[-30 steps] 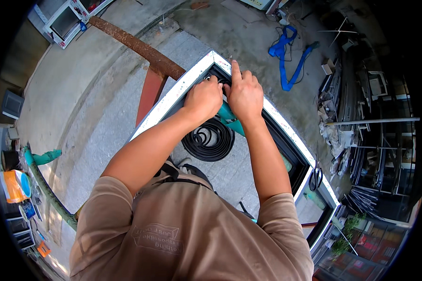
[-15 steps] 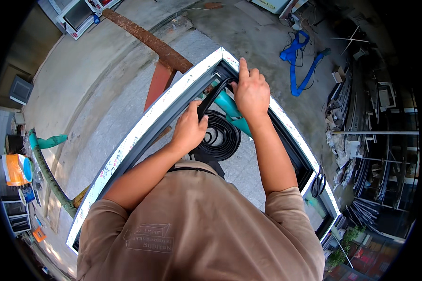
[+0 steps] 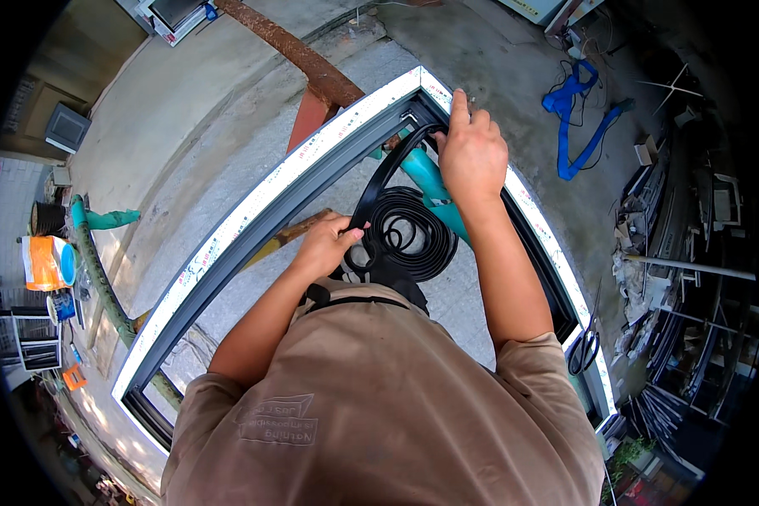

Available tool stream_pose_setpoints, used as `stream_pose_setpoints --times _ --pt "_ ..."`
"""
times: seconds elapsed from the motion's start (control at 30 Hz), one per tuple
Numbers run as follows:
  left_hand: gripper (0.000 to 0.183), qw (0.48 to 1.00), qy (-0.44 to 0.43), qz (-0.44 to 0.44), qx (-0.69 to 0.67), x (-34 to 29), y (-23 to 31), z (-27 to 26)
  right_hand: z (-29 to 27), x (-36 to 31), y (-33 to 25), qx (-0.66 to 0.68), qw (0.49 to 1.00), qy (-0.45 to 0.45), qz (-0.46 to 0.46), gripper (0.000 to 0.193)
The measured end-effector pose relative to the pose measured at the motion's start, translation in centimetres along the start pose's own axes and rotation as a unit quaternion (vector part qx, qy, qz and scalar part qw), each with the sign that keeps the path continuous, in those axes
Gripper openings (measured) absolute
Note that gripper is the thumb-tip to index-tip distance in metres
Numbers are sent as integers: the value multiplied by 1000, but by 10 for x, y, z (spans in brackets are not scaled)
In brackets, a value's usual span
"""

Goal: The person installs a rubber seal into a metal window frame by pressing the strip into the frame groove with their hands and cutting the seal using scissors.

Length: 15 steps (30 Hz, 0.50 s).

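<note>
black strip (image 3: 378, 179): arced below white frame's (image 3: 358, 115) twelve-o'clock corner
left hand (image 3: 320, 247): grip clamped on strip's seven-o'clock side
right hand (image 3: 474, 160): lay across frame at one o'clock; grip couldn't be told
coil (image 3: 437, 246): lay at strip's five o'clock

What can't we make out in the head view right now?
- Head view: far stretch of the black strip, covered by the right hand.
- Head view: near side of the white frame, hidden by the shirt.
- Head view: white-framed unit, cut off by the upper edge.
</note>
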<state>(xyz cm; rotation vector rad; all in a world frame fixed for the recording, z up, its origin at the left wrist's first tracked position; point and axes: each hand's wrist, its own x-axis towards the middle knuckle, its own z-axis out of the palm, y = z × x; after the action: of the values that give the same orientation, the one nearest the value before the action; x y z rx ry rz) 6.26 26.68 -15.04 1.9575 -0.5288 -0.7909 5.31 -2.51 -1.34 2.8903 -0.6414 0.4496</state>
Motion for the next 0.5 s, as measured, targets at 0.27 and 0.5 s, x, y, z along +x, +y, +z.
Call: stream_pose_setpoints --times 0.27,0.5 --pt "43 817 -138 -59 -556 -18 5 -11 1 1 -1 13 1000 21 -6 84" --pt "49 892 -84 -163 -412 -21 76 -49 -3 0 0 15 1000 0 17 83"
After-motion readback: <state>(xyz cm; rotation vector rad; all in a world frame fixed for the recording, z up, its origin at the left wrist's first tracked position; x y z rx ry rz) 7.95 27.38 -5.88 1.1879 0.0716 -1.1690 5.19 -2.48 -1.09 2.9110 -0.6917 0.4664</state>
